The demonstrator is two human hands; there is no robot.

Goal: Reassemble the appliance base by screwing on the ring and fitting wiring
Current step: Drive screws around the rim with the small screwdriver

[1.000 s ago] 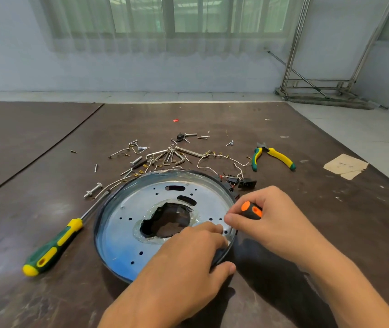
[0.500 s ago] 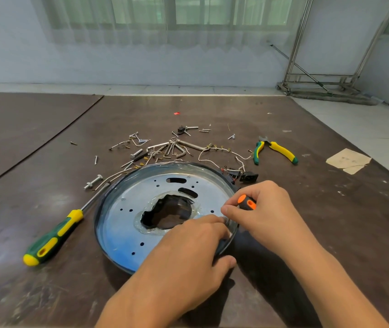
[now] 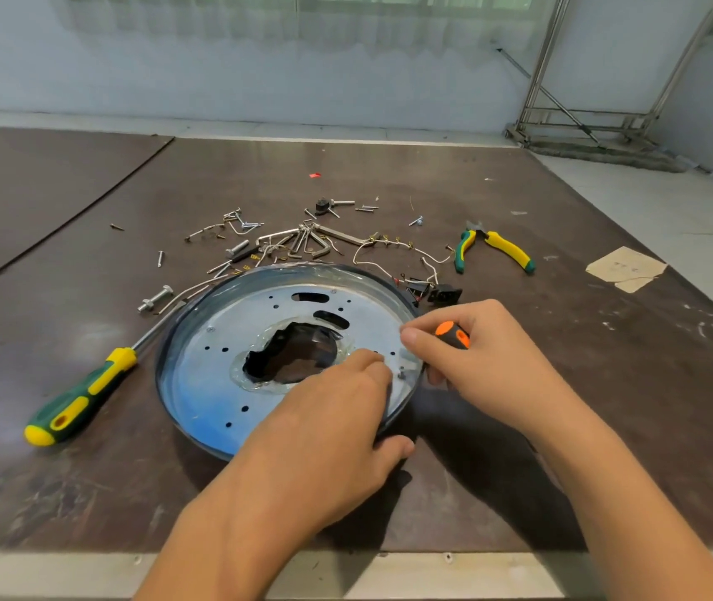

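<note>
The round appliance base, a silvery perforated metal disc with a jagged dark hole in its middle and a dark ring round its rim, lies flat on the brown table. My left hand rests on the disc's near right part, thumb hooked over the rim. My right hand grips a small screwdriver with an orange and black handle, held upright at the disc's right edge over a small screw. White wiring with a black socket lies just behind the rim.
A large green and yellow screwdriver lies left of the base. Green and yellow pliers lie at the back right. Several loose screws, bolts and hex keys are scattered behind the base. Torn cardboard sits far right. The table's metal front edge is close.
The camera has tilted down, bringing the table's front edge into view. Both hands stay at the base's right edge; the right hand has shifted slightly on the small screwdriver.
</note>
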